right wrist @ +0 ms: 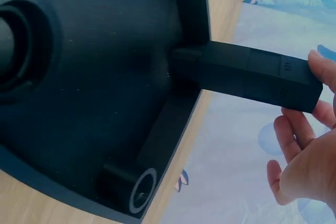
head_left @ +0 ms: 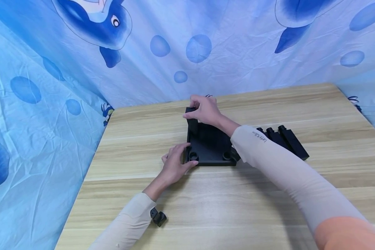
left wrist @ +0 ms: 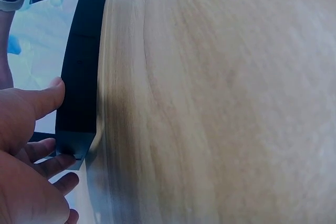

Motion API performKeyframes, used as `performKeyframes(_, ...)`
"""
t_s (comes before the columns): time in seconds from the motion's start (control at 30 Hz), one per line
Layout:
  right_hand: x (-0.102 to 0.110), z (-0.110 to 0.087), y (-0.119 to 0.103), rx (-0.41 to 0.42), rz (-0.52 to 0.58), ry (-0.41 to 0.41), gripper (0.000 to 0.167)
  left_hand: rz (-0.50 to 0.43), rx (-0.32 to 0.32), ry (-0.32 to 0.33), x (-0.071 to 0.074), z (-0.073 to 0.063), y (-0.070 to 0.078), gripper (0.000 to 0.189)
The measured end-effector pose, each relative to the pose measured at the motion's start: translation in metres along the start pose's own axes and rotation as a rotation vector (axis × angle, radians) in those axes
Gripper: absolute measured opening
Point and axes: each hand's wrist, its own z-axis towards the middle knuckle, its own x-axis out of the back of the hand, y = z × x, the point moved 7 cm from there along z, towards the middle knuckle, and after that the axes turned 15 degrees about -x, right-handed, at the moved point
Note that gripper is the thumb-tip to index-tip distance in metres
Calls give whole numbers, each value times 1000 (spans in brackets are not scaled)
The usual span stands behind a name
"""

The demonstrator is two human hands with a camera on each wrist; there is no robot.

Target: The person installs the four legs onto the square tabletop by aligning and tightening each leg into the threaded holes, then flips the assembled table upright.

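A black square panel with a raised rim lies on the wooden table, its hollow side up and round sockets at its corners. At its near left corner my left hand grips the rim, thumb on the near side and fingers along the left side. A black square leg stands upright in the far left corner. The fingers and thumb of my right hand pinch its top end. How far its lower end sits in the corner socket cannot be seen.
Several more black legs with round knobs lie side by side to the right of the panel, partly behind the right sleeve. The wooden table ends at a blue printed cloth behind. A black wrist device shows at the left sleeve.
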Motion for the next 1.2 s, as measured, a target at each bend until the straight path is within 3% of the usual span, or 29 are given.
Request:
performKeyframes(0.23,1,0,2,-84,18,-9,37,-10,2,3,1,0,-1,67)
performKeyframes(0.47,1,-6,-5,-40,-128,17,36,-9,9,-4,1,0,-1,68)
performKeyframes(0.63,8,-10,-7,-32,-182,-45,28,-8,4,-9,1,0,-1,68)
performKeyframes(0.83,21,-17,0,-24,-201,-135,39,-5,5,-1,1,-1,-1,68)
performKeyframes(1.2,46,-39,19,-7,-259,-175,45,-19,-4,3,1,-2,-1,68)
